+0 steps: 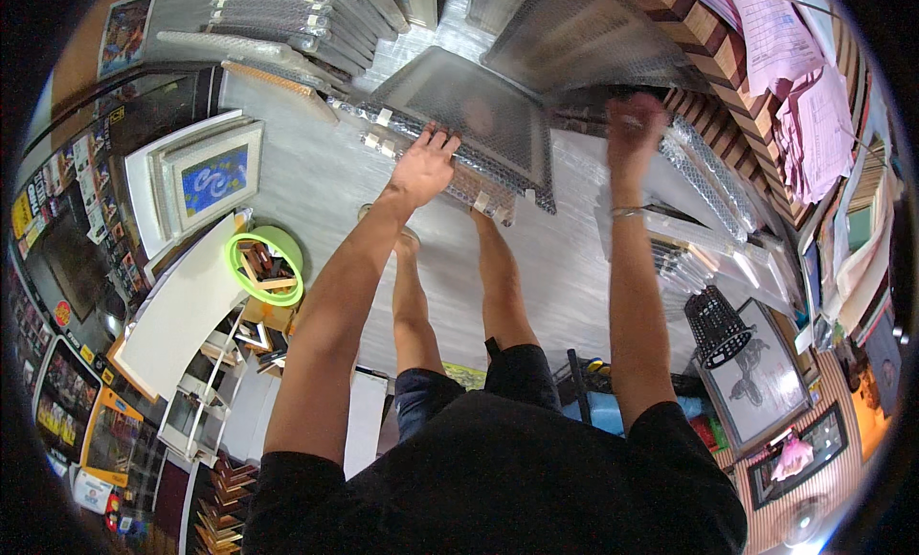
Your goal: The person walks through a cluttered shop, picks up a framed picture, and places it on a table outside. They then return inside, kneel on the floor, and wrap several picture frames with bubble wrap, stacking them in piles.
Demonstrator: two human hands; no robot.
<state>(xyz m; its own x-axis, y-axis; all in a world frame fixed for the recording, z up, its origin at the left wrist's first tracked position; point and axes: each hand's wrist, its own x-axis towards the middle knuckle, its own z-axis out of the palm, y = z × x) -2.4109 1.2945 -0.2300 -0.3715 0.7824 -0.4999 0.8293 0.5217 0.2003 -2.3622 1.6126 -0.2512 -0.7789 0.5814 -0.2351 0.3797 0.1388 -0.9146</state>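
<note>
My left hand (428,169) is hooked over the near edge of a bubble-wrapped picture frame (469,105); the fingers lie on its top and the thumb is hidden. Directly beneath, further wrapped edges (483,196) with white tape tabs show, in front of my legs. To the right, my right hand (635,129) is raised beside a large bubble-wrapped panel (584,38). Motion smears its fingers, so whether they hold anything does not show. A thin band circles that wrist.
Wrapped frames (287,19) stand in rows at the far left. A lime-green tub (299,277) of moulding pieces sits left of my legs. At right are a black perforated basket (716,330), wrapped frames (704,172), and pink papers (814,134) above a striped wooden edge.
</note>
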